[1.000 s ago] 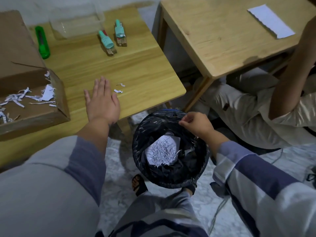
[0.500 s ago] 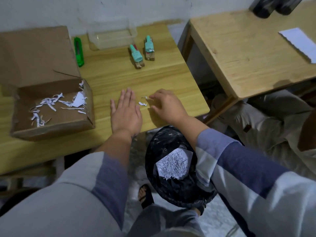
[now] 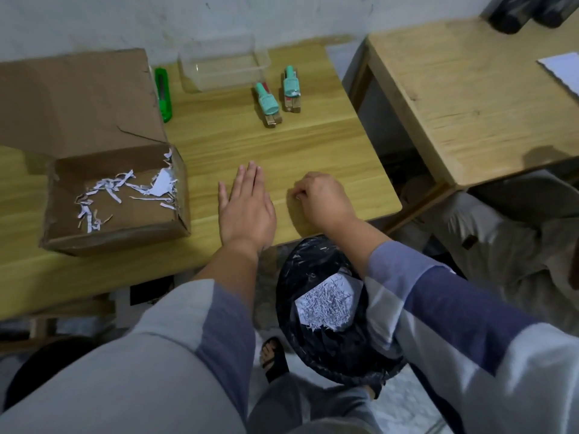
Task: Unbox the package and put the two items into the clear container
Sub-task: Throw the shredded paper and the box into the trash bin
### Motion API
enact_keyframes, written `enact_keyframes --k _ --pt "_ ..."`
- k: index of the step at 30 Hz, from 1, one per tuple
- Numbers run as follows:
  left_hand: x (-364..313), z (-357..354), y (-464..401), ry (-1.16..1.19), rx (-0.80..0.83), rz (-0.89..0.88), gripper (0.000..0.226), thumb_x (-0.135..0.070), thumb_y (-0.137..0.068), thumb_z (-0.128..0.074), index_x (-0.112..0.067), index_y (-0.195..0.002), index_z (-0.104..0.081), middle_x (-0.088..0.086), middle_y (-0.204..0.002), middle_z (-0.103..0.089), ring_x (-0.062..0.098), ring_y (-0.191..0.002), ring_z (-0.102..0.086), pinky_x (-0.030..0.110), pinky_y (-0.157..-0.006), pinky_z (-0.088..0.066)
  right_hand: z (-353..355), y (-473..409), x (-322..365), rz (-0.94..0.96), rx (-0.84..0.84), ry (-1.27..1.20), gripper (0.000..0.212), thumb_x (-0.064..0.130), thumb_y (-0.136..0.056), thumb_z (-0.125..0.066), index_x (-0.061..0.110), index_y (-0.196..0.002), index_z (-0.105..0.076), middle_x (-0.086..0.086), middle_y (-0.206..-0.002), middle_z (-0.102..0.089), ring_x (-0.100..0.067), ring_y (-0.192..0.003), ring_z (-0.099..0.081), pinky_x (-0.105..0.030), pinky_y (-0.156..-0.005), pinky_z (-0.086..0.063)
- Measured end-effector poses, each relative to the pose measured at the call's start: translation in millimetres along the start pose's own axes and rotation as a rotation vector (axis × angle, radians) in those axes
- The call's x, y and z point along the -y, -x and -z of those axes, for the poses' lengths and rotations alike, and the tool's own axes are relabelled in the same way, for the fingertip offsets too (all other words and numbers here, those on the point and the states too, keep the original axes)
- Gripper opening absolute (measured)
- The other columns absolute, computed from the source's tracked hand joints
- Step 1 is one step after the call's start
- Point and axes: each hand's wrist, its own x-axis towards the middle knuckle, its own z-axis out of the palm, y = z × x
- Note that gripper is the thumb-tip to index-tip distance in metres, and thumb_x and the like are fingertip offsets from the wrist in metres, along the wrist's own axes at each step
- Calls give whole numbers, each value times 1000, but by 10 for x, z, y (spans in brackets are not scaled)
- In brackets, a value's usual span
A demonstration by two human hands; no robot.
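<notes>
Pale wood-grain bench. Brown box — white shreds scattered inside. Two items with teal bodies and brownish ends. See-through tub; bright green cutter beside it. Black bin — a patch of white shreds within. Sleeves striped grey and dusky blue. White sheet on the second bench.

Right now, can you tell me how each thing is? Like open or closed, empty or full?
cardboard box: open, only paper shreds inside
clear container: open, empty
two teal items: lying on the table, outside the container
green cutter: lying flat beside the box
black bin: open, paper shreds inside
left hand: flat on the table
right hand: fingers curled on the table; whether it pinches a shred is hidden
</notes>
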Motion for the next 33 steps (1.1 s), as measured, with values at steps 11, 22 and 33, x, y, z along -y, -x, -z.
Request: enact_keyframes --k 11,22,33 --pt "-9 36 -3 -43 100 -1 57 -37 -101 -16 -17 -153 -5 -4 -162 2 15 -149 5 49 -120 3 167 1341 -778 -298 -214 -86 11 5 -81 -67 5 -90 -73 -15 -90 -70 -30 -81 -66 -37 -74 -54" --pt "-19 111 -38 -41 151 0 58 -35 -101 -21 -15 -153 -6 -1 -162 1 17 -149 5 51 -119 3 62 1621 -1005 -457 232 -94 31 11 -90 -52 17 -117 -66 -9 -121 -67 -28 -109 -62 -36 -89 -52" --pt "-26 1001 530 223 68 63 50 -15 -92 -48 -16 -142 -41 12 -151 -36 26 -142 -30 39 -116 -25 758 969 -239 -151 178 -128 29 13 -91 -47 17 -112 -67 -11 -115 -68 -29 -103 -63 -32 -84 -49"
